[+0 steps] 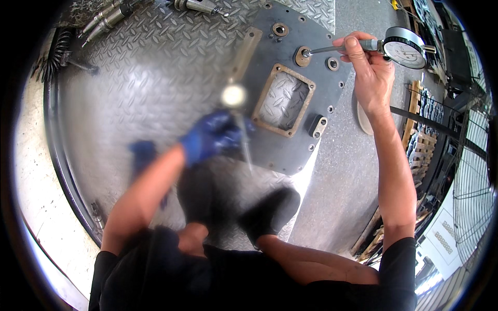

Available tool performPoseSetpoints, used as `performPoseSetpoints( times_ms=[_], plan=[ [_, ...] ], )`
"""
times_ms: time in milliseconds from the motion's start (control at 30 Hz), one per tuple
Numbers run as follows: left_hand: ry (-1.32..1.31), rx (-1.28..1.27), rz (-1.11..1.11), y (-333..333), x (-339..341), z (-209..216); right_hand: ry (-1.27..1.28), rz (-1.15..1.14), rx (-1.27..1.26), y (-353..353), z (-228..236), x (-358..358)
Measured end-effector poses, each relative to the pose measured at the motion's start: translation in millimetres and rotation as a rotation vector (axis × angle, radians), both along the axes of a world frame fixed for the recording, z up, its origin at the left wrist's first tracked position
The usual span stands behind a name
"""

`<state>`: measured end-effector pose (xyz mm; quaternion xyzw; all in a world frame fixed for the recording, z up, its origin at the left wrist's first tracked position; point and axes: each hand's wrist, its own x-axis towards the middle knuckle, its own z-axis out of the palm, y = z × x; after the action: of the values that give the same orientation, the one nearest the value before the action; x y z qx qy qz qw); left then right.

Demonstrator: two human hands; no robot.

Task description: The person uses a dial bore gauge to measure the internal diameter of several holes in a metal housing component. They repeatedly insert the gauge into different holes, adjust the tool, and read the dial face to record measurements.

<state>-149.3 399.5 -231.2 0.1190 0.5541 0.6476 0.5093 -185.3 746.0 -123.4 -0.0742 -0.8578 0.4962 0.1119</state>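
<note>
My bare right hand is closed round the handle of a dial bore gauge. Its round dial is at the right, and its measuring tip meets a bushed round hole in a dark grey metal plate. My left hand, in a blue glove, is smeared by motion over the plate's near left edge. Its fingers look curled round a second dial gauge, whose pale round face and thin rod are blurred. A rectangular opening with a raised brown rim lies between the hands.
Beneath the plate is diamond-tread metal flooring. Metal spindle-like tools lie at the far left, near a coiled black hose. A blurred blue item is beside my left forearm. Wooden pallets and a wire fan guard stand right.
</note>
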Motion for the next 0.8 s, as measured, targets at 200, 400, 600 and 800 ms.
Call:
performPoseSetpoints(
  times_ms=[200,400,600,800],
  plan=[
    [-0.038,-0.023,0.011,2,-1,7,-0.004,-0.020,-0.008,-3,0,2],
    [-0.022,0.002,0.004,1,0,1,0.003,-0.020,-0.014,-7,-2,7],
    [-0.045,0.024,0.012,-1,2,-4,0.013,-0.017,-0.002,-6,-1,5],
    [-0.063,0.011,0.005,1,-1,2,-0.018,-0.034,-0.019,-6,1,3]
  ],
)
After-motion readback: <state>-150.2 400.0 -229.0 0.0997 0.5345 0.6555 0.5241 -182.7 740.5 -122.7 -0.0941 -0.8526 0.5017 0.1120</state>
